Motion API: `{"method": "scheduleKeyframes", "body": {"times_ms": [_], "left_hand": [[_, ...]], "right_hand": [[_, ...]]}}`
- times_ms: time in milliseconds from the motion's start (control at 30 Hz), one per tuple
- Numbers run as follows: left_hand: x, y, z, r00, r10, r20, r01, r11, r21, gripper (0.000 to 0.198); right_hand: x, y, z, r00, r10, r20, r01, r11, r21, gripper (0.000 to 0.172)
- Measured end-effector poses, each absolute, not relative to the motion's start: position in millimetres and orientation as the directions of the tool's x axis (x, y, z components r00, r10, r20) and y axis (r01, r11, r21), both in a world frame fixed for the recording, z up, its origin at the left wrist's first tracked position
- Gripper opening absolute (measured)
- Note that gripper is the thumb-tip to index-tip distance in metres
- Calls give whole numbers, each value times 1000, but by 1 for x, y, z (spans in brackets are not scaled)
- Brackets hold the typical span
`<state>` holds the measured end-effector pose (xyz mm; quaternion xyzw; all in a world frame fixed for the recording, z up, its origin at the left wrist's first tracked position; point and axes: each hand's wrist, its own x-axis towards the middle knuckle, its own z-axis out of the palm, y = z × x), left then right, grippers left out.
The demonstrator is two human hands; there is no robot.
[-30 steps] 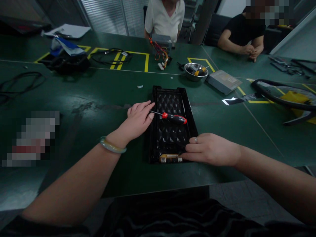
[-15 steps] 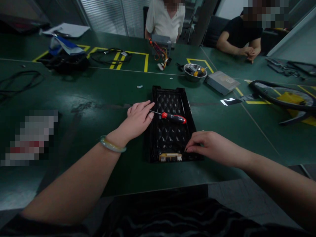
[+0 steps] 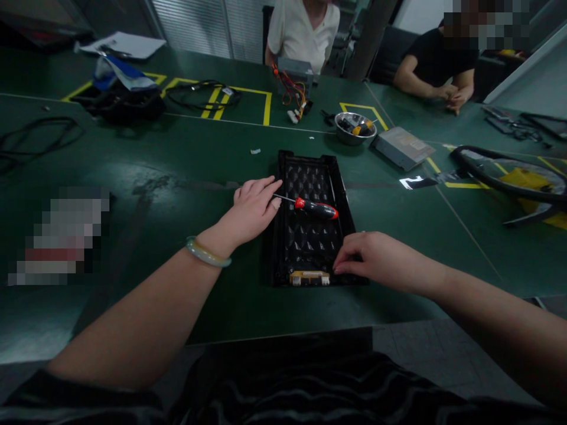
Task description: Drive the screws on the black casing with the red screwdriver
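A black rectangular panel point(image 3: 310, 177) with a quilted inner surface lies flat on the green table point(image 3: 186, 171) before me. A gold connector strip point(image 3: 309, 277) shows at its near edge. A red-and-black screwdriver point(image 3: 315, 208) rests across the panel. My left hand point(image 3: 251, 211), with a pale bangle on the wrist, lies on the panel's left edge with fingers stretched, touching the screwdriver's metal tip. My right hand point(image 3: 376, 261) arches over the panel's near right corner, fingertips pressing down on it, holding nothing I can see.
A steel bowl point(image 3: 353, 127) with small tools, a grey drive point(image 3: 401, 147), a wired unit point(image 3: 292, 77) and black cables point(image 3: 201, 97) lie farther back. Two other people sit across the table. A black ring point(image 3: 500, 171) lies at right. The table's near edge runs just below my hands.
My right hand rose from lying flat on the panel's near right corner to resting on its fingertips. The left hand and screwdriver stayed put.
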<state>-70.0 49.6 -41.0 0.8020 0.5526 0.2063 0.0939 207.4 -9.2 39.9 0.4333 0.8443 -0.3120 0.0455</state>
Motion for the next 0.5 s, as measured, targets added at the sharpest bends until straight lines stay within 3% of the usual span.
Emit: {"method": "scheduleKeyframes", "body": {"times_ms": [333, 500], "left_hand": [[-70, 49, -42, 308, 922, 235, 846, -378, 375, 52], [-70, 49, -41, 305, 923, 235, 846, -376, 378, 52]], "right_hand": [[205, -6, 42, -669, 648, -364, 740, 533, -411, 13], [200, -3, 43, -630, 645, -432, 776, 508, -373, 17]]}}
